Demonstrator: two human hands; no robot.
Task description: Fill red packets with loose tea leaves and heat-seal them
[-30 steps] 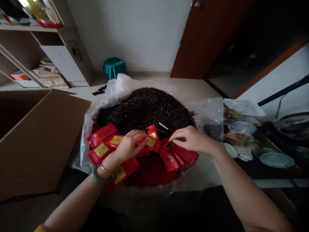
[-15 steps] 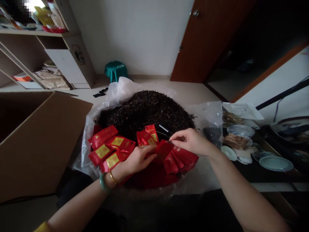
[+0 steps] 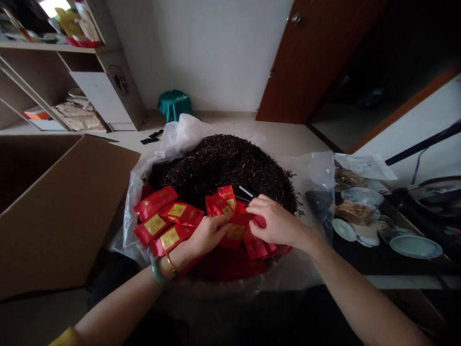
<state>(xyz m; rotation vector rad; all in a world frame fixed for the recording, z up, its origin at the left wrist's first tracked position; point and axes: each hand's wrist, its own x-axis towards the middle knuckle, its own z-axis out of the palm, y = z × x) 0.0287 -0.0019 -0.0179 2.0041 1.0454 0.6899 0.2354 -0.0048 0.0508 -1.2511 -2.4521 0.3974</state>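
— What are the hands doing?
— The left hand (image 3: 207,234) and the right hand (image 3: 275,223) both pinch one red packet (image 3: 236,230). Their fingers are bent and closed on it, one hand on each side.
— Where is it?
— Between the two hands, just above a stack of packets (image 3: 256,247). More loose packets (image 3: 162,218) lie to the left.
— And behind?
— A big heap of dark tea leaves (image 3: 223,163) in a clear plastic bag (image 3: 180,130). A cardboard box (image 3: 65,211) stands to the left. Far back is a green bundle (image 3: 175,103) by the wall.
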